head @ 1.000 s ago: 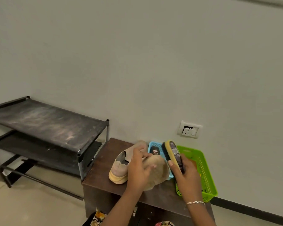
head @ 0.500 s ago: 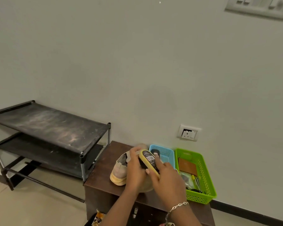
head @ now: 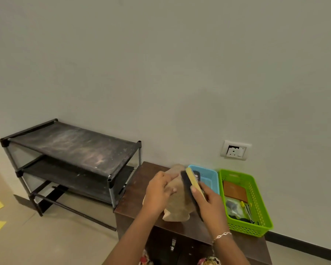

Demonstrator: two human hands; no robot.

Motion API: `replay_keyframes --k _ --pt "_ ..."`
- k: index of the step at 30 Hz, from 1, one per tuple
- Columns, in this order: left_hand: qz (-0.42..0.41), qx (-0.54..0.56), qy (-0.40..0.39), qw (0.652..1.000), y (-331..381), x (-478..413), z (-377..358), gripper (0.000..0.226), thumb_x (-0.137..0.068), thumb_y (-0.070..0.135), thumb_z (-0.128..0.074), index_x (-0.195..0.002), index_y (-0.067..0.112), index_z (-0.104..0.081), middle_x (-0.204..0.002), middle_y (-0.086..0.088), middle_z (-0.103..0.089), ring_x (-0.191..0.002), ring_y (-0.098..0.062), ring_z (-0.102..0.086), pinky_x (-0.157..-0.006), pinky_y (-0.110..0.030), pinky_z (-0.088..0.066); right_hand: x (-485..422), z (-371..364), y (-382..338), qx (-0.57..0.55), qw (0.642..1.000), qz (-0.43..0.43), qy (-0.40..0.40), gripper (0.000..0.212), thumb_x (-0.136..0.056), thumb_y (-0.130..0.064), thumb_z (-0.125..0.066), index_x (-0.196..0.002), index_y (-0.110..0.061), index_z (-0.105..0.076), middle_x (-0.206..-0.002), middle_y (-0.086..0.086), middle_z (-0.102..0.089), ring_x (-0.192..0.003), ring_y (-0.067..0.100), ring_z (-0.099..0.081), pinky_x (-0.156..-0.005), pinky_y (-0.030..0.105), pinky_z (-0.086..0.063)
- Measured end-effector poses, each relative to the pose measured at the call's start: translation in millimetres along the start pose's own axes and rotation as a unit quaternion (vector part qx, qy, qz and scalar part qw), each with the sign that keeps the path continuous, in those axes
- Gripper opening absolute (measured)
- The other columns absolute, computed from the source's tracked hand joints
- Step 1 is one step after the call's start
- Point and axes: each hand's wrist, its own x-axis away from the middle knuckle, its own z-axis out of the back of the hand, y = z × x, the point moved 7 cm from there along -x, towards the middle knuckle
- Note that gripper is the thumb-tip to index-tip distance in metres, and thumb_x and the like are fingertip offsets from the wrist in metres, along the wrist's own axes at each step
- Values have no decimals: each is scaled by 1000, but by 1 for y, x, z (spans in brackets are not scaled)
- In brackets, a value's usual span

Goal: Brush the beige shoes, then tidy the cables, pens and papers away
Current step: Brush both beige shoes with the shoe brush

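Black shelves (head: 71, 148) stand on the left. Beside them, at the brown table (head: 139, 180), the left hand (head: 159, 190) curls its fingers round the beige shoe (head: 178, 203) and holds it tipped up. The brush (head: 191, 186) has its dark hairs on the shoe, and the right hand (head: 208, 199) grips it tight. This looks like the brushing step, so next comes a soft sweep along the shoe.

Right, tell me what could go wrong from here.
1. The brush in the right hand works close beside the blue basket; a long stroke might knock it.
2. Only the left hand holds the beige shoe, so brush pressure could twist it loose onto the cabinet.
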Motion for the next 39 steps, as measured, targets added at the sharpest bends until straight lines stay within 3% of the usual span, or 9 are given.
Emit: replay_keyframes --k 3,10,14,17,22,24,29,35,39 --pt "-14 -18 7 1000 2 -2 5 26 -83 5 -62 -108 13 -63 -96 5 -52 -93 -13 -55 -75 -14 -38 6 -15 -18 104 993 55 15 47 -90 -39 -53 -134 -26 -46 -117 3 -59 -111 21 -55 -86 31 -43" --pt "-27 -95 2 995 -10 -8 23 39 -82 11 -65 -120 19 -57 -120 5 -57 -111 -14 -53 -95 -24 -40 7 -28 75 -79 983 -159 47 38 -88 -33 -57 -120 -13 -61 -118 12 -64 -107 29 -57 -91 37 -45" --pt "-58 -200 -37 977 -5 -11 13 49 -86 19 -61 -132 26 -49 -132 8 -49 -119 -11 -47 -100 -28 -38 4 -42 32 -62 997 -34 42 44 -89 -32 -56 -131 -18 -51 -112 -5 -55 -107 14 -52 -81 20 -36" --pt "-51 -208 -16 977 -8 -14 18 43 -87 19 -60 -129 26 -53 -130 8 -52 -120 -11 -47 -102 -24 -35 8 -49 17 3 997 51 53 49 -88 -36 -57 -134 -23 -45 -111 -13 -49 -104 4 -46 -83 19 -37" --pt "-66 -169 -19 983 -19 -17 21 41 -81 12 -67 -121 15 -60 -136 3 -51 -137 -10 -31 -111 -15 -4 2 -58 96 -117 979 -160 39 39 -88 -34 -56 -123 -15 -56 -118 10 -63 -98 21 -54 -81 27 -40" --pt "-57 -140 -18 988 -22 -16 23 43 -79 8 -69 -120 13 -61 -134 0 -54 -132 -13 -40 -111 -17 -16 5 -59 89 -137 978 -149 59 38 -88 -33 -56 -123 -16 -55 -112 4 -63 -95 18 -51 -81 28 -41" --pt "-26 -99 -7 995 -29 -14 28 44 -74 2 -73 -115 14 -66 -125 -1 -61 -119 -9 -50 -105 -23 -32 14 -69 28 -87 993 53 64 47 -86 -31 -59 -131 -24 -47 -118 -14 -52 -110 4 -48 -87 19 -40" --pt "21 -59 5 998 -55 -13 46 37 -73 1 -74 -107 16 -69 -105 5 -66 -101 -15 -62 -92 -35 -51 -5 -93 127 -182 975 -126 14 29 -89 -28 -56 -117 -32 -49 -114 0 -60 -112 23 -55 -85 29 -42" --pt "-12 -85 -13 996 -53 -14 47 39 -75 -1 -70 -107 21 -70 -108 10 -63 -102 -12 -59 -92 -30 -49 -10 -101 133 -198 970 -138 27 30 -89 -27 -58 -118 -27 -50 -119 4 -60 -103 17 -54 -85 29 -43"
